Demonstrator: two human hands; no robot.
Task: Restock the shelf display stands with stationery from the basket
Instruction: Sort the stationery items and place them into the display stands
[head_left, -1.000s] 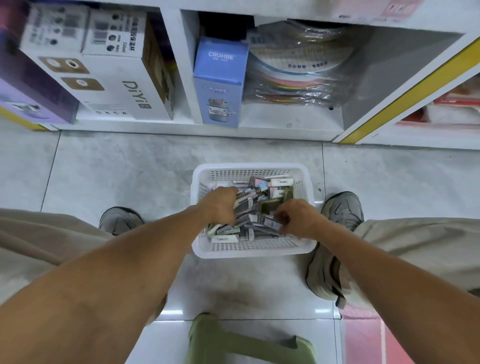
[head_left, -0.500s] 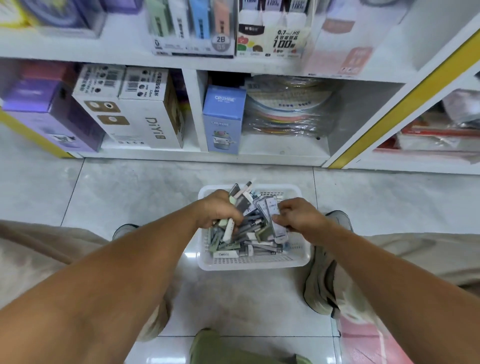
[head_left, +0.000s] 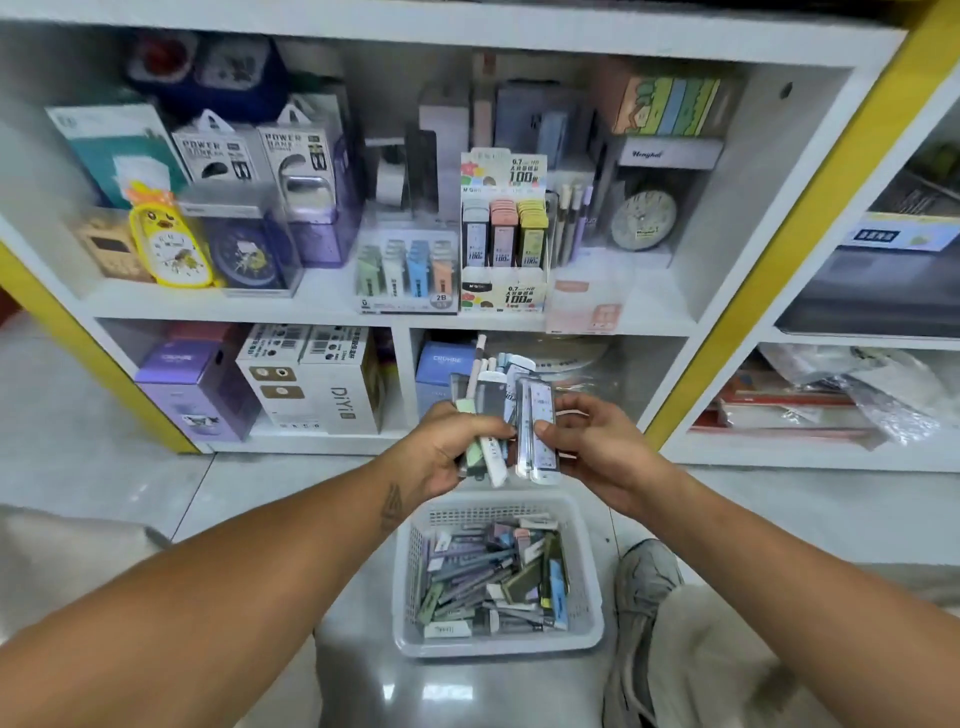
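Stationery fills the white basket (head_left: 587, 571) on the floor at the person's feet: a loose heap of flat lead cases (head_left: 493, 582) and pens lying at all angles, so most of the stock is not yet on the shelf. A grey shoe (head_left: 647, 582) stands just beside the basket's right wall.

Above the basket's far rim both hands are lifted with a load. The left hand (head_left: 447, 447) has its fingers curled round a fistful of cases (head_left: 485, 441), green and white ones among them, with a slim pen (head_left: 475, 374) sticking up out of the bunch. The right hand (head_left: 587, 441) pinches a second bunch (head_left: 537, 431) of pale cases between thumb and fingers. The two bunches touch or nearly touch where the hands meet.

Beyond them, on the middle shelf board (head_left: 332, 306), two display stands sit near the front edge: a low clear stand (head_left: 408, 270) with green, white, blue and peach cases, and just to its right a taller card stand (head_left: 504, 234) with dark, pink and yellow cases. A round clock (head_left: 643, 221) stands farther right.

By my judgement the step in hand is sorting the picked-up handful. The next move calls for matching one case's colour to its row, freeing it with the right fingers, and sliding it upright into that slot without knocking its neighbours.
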